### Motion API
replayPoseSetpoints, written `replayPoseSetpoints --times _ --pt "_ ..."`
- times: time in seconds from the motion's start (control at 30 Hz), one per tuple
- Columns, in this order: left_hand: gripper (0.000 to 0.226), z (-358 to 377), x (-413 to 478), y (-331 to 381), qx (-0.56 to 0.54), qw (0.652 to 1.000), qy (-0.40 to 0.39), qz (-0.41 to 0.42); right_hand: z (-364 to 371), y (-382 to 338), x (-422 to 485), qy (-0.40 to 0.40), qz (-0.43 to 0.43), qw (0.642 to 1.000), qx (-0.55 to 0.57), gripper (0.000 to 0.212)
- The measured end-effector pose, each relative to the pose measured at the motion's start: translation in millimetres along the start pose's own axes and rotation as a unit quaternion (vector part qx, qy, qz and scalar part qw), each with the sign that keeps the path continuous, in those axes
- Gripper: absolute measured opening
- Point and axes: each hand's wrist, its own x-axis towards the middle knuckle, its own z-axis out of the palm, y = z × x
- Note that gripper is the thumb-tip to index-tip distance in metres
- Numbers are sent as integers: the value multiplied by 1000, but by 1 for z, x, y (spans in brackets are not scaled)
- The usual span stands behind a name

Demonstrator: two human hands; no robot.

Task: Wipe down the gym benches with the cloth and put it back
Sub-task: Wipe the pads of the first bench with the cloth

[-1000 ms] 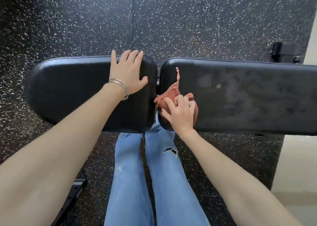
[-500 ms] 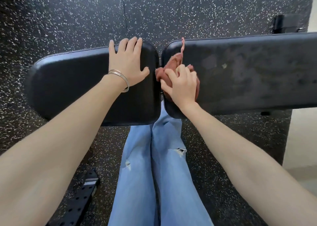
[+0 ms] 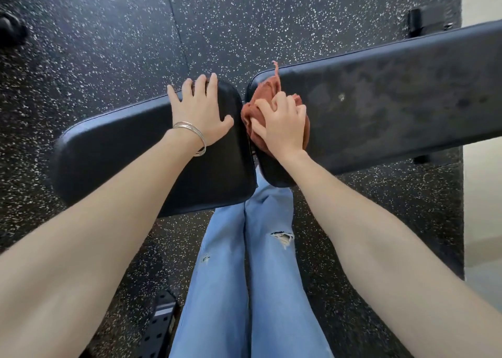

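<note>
A black padded gym bench lies across the view in two parts: a short seat pad (image 3: pixel 130 151) on the left and a long back pad (image 3: pixel 394 99) on the right, with a narrow gap between them. A rust-red cloth (image 3: pixel 267 94) sits bunched at the left end of the long pad. My right hand (image 3: pixel 281 125) presses down on the cloth, its fingers curled into the folds. My left hand (image 3: pixel 199 110) rests flat on the far right corner of the seat pad, fingers reaching over the far edge. Dull smears mark the long pad's surface.
Black rubber flooring with white flecks (image 3: pixel 108 45) lies all around. My legs in blue jeans (image 3: pixel 244 276) stand against the near side of the bench. A black perforated frame piece (image 3: pixel 160 327) lies on the floor at the lower left. A pale wall edge (image 3: pixel 483 194) runs on the right.
My right hand has slid the cloth toward the far edge of the long pad's left end. My left hand stays planted on the seat pad. The view has tilted.
</note>
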Motion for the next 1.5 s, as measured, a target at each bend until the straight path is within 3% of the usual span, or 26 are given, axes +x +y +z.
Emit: replayPoseSetpoints --times 0.23,0.37,0.47,0.53,0.63,0.83,0.93,1.03,1.13,1.3,1.4,1.5 --pt "77 -2 5 24 44 998 22 27 7 66 -96 24 37 999 17 26" --pt "76 -3 8 32 51 997 29 43 4 132 -99 -10 240 969 55 31" --pt "78 0 8 38 58 997 21 43 3 122 -79 30 353 933 70 29" --pt "78 2 7 42 55 998 15 36 4 81 -69 43 320 944 72 29" --pt "79 3 6 44 59 998 8 30 9 35 -55 31 198 977 71 29" --pt "80 4 15 42 68 997 15 35 -10 77 44 14 39 999 7 35" --pt "81 6 20 47 62 997 18 30 -23 126 85 34 145 989 8 36" --pt "83 5 24 59 42 999 2 29 -32 151 90 3 247 969 21 38" --pt "87 5 26 70 37 999 -13 23 -29 114 86 -3 211 977 23 36" --pt "88 4 22 66 36 999 -11 10 -14 31 77 -21 23 999 26 36" --pt "89 4 22 65 29 999 -10 13 -16 62 78 -21 -16 1000 18 36" --pt "89 4 31 76 3 1000 -10 28 -22 132 73 19 43 999 7 38"
